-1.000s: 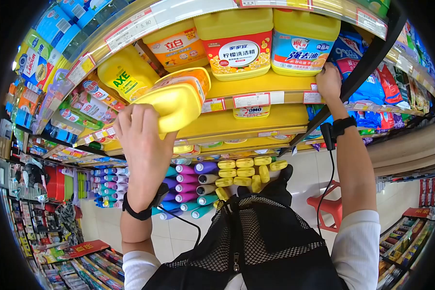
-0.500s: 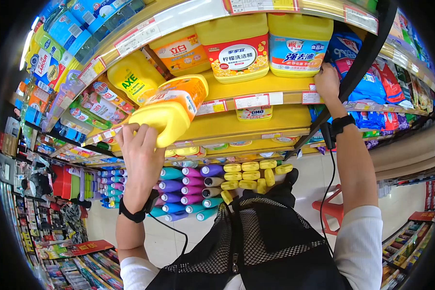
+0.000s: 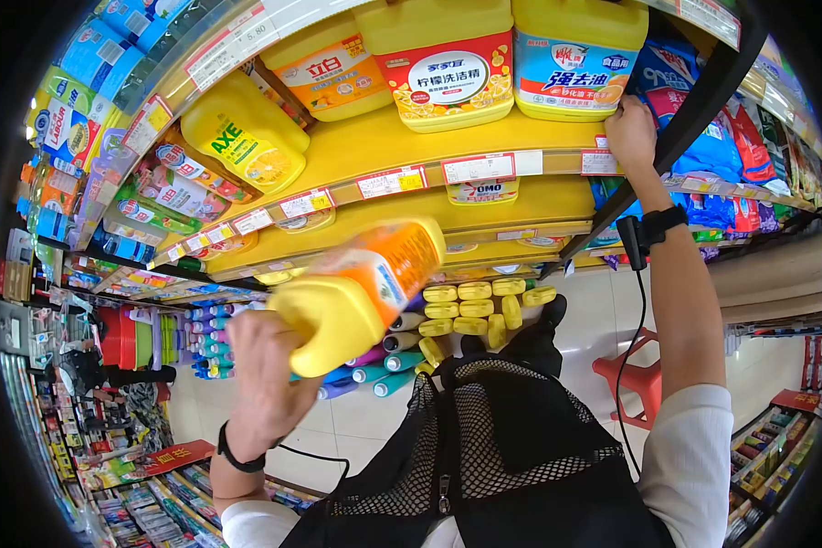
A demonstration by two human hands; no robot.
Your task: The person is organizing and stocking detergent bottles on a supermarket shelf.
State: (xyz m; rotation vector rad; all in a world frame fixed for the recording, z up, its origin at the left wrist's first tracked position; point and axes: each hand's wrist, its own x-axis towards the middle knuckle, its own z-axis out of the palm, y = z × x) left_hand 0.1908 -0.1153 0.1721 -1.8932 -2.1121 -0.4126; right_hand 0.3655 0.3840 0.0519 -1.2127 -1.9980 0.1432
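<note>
My left hand [image 3: 269,370] is closed on a yellow detergent jug [image 3: 338,310] with an orange label, tilted in the air in front of the shelf. Motion blurs both a little. My right hand [image 3: 632,137] rests at the front edge of the yellow shelf [image 3: 365,155], beside a jug with a blue label [image 3: 571,78]; its fingers are partly hidden and look curled. Left of that stand a jug with a red label [image 3: 452,82] and one with an orange label [image 3: 327,73]. A yellow AXE bottle [image 3: 247,142] stands farther left on the same shelf.
Below on the tiled floor stand purple and teal bottles [image 3: 374,370] and several yellow-capped jugs [image 3: 470,309]. A red stool [image 3: 632,374] is at the right. Bagged detergent [image 3: 703,155] fills the shelf past the dark upright [image 3: 703,100]. A cable hangs from each wrist.
The jug in my left hand has moved down, away from the shelf and toward my body, baring the AXE bottle and price tags. My right hand has stayed at the shelf edge.
</note>
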